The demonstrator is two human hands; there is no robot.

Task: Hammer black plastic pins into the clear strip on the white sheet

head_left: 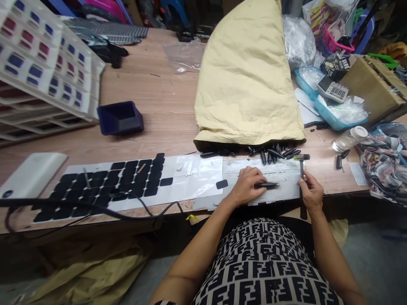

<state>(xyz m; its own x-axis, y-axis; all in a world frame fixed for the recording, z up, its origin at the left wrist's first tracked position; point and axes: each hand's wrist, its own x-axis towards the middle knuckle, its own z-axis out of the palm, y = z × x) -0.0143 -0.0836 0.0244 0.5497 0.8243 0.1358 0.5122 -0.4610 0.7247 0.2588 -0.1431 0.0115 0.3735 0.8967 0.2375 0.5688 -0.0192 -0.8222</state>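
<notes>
Close by table edge (343, 191), hammer (302, 169) in right hand (312, 192)

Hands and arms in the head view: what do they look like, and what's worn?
The left hand and right hand are ungloved; the forearms are bare, with no watch or bracelet visible. The top is beige with bold, black, blocky F-like shapes.

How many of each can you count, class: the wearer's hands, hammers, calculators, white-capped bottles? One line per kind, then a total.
Hands (left hand, right hand): 2
Hammer: 1
Calculator: 1
White-capped bottle: 1
Total: 5
</notes>
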